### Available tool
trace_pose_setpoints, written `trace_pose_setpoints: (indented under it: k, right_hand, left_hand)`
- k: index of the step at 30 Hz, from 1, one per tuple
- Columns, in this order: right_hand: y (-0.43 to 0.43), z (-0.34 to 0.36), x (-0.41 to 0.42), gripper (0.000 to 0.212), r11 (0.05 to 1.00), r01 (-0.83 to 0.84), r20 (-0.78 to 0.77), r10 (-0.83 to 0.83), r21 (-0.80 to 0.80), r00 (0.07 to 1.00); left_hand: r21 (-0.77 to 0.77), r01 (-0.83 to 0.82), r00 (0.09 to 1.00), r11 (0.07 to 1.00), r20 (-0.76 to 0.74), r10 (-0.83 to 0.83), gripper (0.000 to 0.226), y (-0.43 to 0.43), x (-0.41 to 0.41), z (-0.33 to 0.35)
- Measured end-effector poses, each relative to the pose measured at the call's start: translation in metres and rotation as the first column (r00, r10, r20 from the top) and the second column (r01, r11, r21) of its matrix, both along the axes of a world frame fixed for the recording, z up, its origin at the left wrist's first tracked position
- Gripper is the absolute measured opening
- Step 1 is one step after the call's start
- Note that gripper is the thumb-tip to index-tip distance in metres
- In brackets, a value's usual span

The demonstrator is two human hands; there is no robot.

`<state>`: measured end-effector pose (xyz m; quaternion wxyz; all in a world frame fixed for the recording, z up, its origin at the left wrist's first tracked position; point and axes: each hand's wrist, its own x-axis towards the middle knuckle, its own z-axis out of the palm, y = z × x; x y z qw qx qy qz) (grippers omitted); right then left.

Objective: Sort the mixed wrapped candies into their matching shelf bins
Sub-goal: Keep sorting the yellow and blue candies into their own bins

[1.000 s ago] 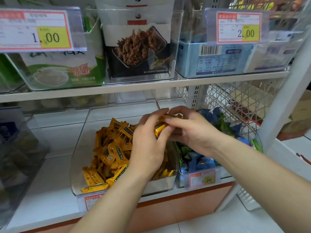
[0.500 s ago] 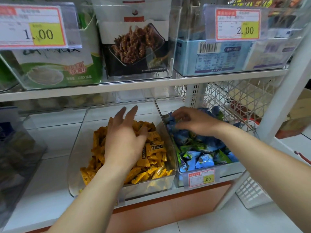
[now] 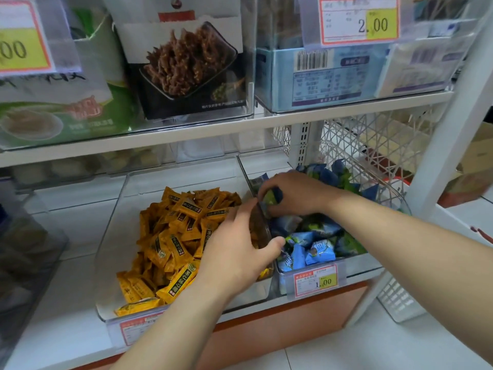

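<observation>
Candy [image 3: 272,196] in right hand [image 3: 298,194] — axis unclear
</observation>
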<state>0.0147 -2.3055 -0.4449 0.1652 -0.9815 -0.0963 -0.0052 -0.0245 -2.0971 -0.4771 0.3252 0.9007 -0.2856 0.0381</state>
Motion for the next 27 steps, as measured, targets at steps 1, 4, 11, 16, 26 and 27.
trace_pose_setpoints:
  k: [1, 4, 11, 16, 26, 27]
  right_hand:
    - [-0.010, 0.007, 0.003, 0.030, 0.996, 0.023, 0.070, -0.029, 0.083, 0.997]
    - [-0.039, 0.022, 0.011, 0.031, 0.957, 0.087, 0.159, -0.135, 0.276, 0.978]
    - [-0.079, 0.015, 0.021, 0.051, 0.957, 0.285, -0.084, -0.281, 0.051, 0.956]
    - [-0.076, 0.014, 0.016, 0.067, 0.913, 0.378, -0.021, -0.385, -0.157, 0.922]
    - [-0.041, 0.011, 0.015, 0.028, 0.900, 0.155, -0.219, -0.261, -0.408, 0.940]
    - [-0.042, 0.012, 0.017, 0.030, 0.899, 0.152, -0.243, -0.268, -0.410, 0.932]
  left_hand:
    - [-0.010, -0.001, 1.000, 1.000, -0.002, 0.001, 0.075, 0.000, 0.000, 0.000]
    - [-0.039, -0.003, 1.000, 0.999, -0.017, 0.002, 0.075, 0.000, 0.002, -0.001]
    - [-0.056, -0.018, 1.000, 0.998, -0.009, 0.017, 0.082, -0.001, 0.004, -0.002]
    - [-0.062, -0.008, 1.000, 0.998, -0.007, 0.008, 0.084, -0.001, 0.004, -0.003]
    - [-0.056, 0.005, 1.000, 0.998, -0.007, -0.005, 0.084, 0.000, 0.003, -0.002]
    - [-0.055, 0.010, 1.000, 0.998, -0.007, -0.010, 0.083, 0.001, 0.003, -0.002]
